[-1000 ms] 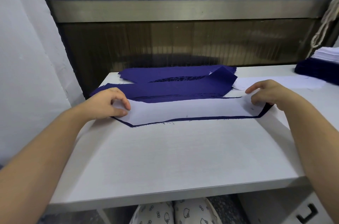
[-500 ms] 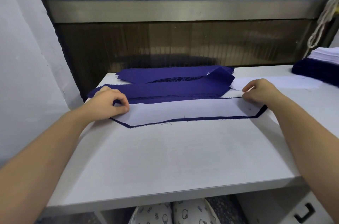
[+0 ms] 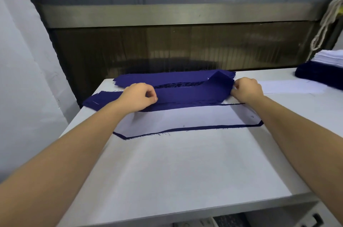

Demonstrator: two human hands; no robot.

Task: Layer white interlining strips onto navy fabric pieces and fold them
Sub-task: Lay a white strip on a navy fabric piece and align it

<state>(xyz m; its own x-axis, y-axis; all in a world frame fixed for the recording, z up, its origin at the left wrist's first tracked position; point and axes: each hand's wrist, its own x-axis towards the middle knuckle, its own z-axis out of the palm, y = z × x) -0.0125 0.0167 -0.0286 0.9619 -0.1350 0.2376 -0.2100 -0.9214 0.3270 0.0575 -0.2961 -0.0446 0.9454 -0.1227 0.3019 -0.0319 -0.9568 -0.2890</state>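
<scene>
White interlining strip point(image 3: 185, 118) is lying flat on a navy fabric piece point(image 3: 185, 128) in the middle of the table point(image 3: 185, 171), with the navy showing as a thin border along the near side and at both angled ends, so the layering of this pair is looking done. Both hands are working just behind it. The left hand point(image 3: 138, 96) is curling fingers and thumb into a pinch on the navy layer point(image 3: 191, 95) running along the strip's far edge. The right hand point(image 3: 245, 89) is pinching that same layer at its right end, where a corner is standing up in a peak. Whether that layer is the far half of the same piece coming over as the fold, or the top of the navy pile point(image 3: 167, 79) behind, is not clear from this angle. By the look of it, the fold on this pair is not yet made. Another white strip point(image 3: 291, 86) is lying flat further right. A stack of navy pieces point(image 3: 319, 76) topped with white strips point(image 3: 330, 57) is sitting at the far right, so the job is reading as mid-run, with many pairs left.
</scene>
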